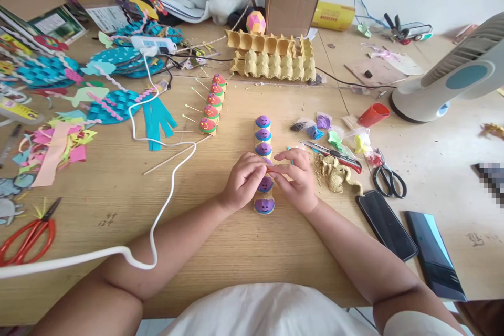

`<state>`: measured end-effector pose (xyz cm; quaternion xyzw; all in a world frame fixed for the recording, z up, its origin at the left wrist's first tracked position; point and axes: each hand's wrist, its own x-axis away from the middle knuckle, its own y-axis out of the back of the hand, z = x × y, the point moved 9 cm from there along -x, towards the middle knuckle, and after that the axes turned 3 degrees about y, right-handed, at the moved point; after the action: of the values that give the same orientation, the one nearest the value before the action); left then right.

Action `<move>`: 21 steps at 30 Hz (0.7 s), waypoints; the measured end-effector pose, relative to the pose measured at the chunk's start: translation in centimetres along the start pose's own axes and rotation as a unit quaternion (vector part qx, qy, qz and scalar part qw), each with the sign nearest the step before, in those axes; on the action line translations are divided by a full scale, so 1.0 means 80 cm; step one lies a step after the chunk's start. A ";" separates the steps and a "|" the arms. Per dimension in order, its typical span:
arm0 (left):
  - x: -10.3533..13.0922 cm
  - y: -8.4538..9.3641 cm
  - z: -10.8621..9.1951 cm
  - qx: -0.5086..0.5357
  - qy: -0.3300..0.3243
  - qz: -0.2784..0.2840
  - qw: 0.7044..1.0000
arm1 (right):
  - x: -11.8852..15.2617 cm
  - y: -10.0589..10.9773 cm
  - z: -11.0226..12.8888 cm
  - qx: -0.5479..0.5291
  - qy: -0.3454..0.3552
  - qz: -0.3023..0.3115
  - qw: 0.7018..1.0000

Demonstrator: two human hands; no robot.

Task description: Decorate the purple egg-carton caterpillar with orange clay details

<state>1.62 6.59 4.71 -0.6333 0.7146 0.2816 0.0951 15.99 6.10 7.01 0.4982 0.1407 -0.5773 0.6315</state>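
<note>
My left hand (244, 179) and my right hand (295, 178) meet over a row of purple clay faces (264, 206) on egg-carton bumps, at the middle of the table. Between my fingertips is a small orange-red piece (269, 168), mostly hidden; both hands pinch at it. The fingers cover part of the row. Left of it stands a second row with red and green faces (211, 111), with thin green-tipped sticks beside it. To the right lie bags of coloured clay (323, 121), a red utility knife (338, 157) and torn carton scraps (335, 174).
Black scissors (389, 181), two phones (388, 224) (435, 254), a red cup (374, 114) and a fan (444, 76) stand right. Egg cartons (275, 65) lie behind. A white cable (167, 199), paper strips (65, 147) and orange-handled scissors (31, 236) are left.
</note>
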 end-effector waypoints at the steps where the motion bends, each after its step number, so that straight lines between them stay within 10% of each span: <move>1: 0.000 0.002 0.001 -0.011 0.003 -0.007 1.000 | 0.000 0.001 -0.004 -0.004 -0.017 -0.005 1.000; 9: 0.010 0.016 0.041 -0.126 0.143 -0.081 0.978 | 0.024 -0.013 -0.051 0.006 -0.236 0.045 0.971; 21: 0.012 0.011 0.065 -0.125 0.213 -0.043 0.968 | 0.034 -0.036 -0.065 -0.043 -0.264 0.105 0.958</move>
<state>-0.51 8.52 0.17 -0.7159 0.6493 0.2230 -0.1273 16.36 9.10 1.24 0.3124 -0.0594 -0.6124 0.7238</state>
